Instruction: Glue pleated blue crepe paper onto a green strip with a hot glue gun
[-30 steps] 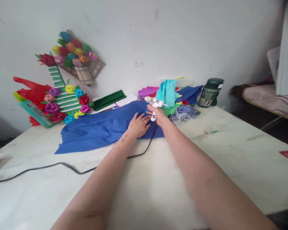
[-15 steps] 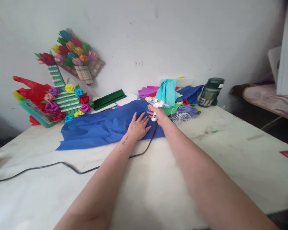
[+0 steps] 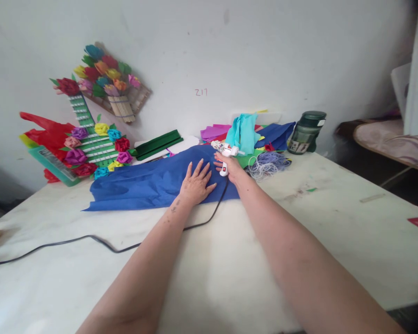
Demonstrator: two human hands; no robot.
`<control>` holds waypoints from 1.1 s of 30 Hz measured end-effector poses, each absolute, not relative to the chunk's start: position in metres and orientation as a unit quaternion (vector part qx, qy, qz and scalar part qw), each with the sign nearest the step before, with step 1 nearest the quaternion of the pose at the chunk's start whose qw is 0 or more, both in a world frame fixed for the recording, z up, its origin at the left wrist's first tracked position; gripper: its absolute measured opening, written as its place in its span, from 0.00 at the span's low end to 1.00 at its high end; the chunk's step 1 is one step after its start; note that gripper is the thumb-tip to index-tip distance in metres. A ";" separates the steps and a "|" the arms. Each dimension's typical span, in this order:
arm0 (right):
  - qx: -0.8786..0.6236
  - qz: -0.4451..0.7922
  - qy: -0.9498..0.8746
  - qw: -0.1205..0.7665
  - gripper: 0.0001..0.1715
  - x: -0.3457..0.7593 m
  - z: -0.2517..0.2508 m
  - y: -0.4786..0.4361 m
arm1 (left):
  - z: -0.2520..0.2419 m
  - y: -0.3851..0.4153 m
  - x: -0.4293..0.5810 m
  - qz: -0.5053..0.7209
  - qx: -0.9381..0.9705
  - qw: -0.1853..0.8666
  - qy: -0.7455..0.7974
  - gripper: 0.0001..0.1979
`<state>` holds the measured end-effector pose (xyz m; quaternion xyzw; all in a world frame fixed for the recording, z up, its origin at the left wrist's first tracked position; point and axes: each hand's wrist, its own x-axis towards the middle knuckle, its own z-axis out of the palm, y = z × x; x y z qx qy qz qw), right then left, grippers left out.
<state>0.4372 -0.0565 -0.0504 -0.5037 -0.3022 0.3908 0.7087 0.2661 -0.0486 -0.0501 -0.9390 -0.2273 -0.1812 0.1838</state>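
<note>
My left hand (image 3: 196, 184) lies flat on a sheet of blue cloth or crepe paper (image 3: 142, 183), fingers spread. Beside it, my right hand (image 3: 234, 168) is wrapped round the handle of a white glue gun (image 3: 224, 168) with a red switch. The gun's patterned front part points left, and a glue stick pokes out of its back. From the handle a black cord (image 3: 209, 221) runs under my left forearm to the left table edge. The blue sheet is wrinkled, and part of it is hidden under my hands.
Paper flowers decorate a green guitar-shaped piece (image 3: 98, 148) at the left, beside a teal container (image 3: 52, 164). Behind the sheet lie dark green strips (image 3: 159, 144). Turquoise crepe paper (image 3: 243, 134), tangled string (image 3: 269, 165) and a dark green bottle (image 3: 306, 133) are at the back right.
My left hand has slid slightly left and away from me over the blue sheet, whose near left edge has shifted back a little. My right hand stays put with the glue gun.
</note>
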 end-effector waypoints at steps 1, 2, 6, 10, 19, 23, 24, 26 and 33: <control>-0.505 0.391 -0.303 0.707 0.22 0.437 -0.050 -0.057 | -0.050 -0.048 0.266 -0.182 -0.939 0.185 -0.226 0.27; -0.506 0.391 -0.306 0.705 0.22 0.437 -0.050 -0.057 | -0.051 -0.048 0.266 -0.183 -0.939 0.186 -0.225 0.26; -0.508 0.391 -0.308 0.702 0.22 0.437 -0.050 -0.058 | -0.052 -0.048 0.266 -0.185 -0.937 0.184 -0.233 0.26; -0.500 0.393 -0.306 0.708 0.22 0.437 -0.052 -0.057 | -0.046 -0.052 0.264 -0.193 -0.937 0.189 -0.222 0.26; -0.496 0.394 -0.305 0.711 0.21 0.437 -0.052 -0.058 | -0.038 -0.059 0.259 -0.198 -0.940 0.191 -0.203 0.29; -0.500 0.388 -0.306 0.711 0.20 0.436 -0.053 -0.058 | -0.046 -0.060 0.255 -0.197 -0.935 0.183 -0.229 0.30; -0.501 0.386 -0.306 0.711 0.20 0.436 -0.053 -0.058 | -0.048 -0.060 0.254 -0.197 -0.934 0.182 -0.235 0.30; -0.502 0.384 -0.308 0.711 0.20 0.435 -0.054 -0.058 | -0.050 -0.061 0.251 -0.198 -0.932 0.182 -0.242 0.30; -0.504 0.382 -0.308 0.711 0.17 0.433 -0.053 -0.061 | -0.052 -0.067 0.245 -0.204 -0.927 0.180 -0.259 0.28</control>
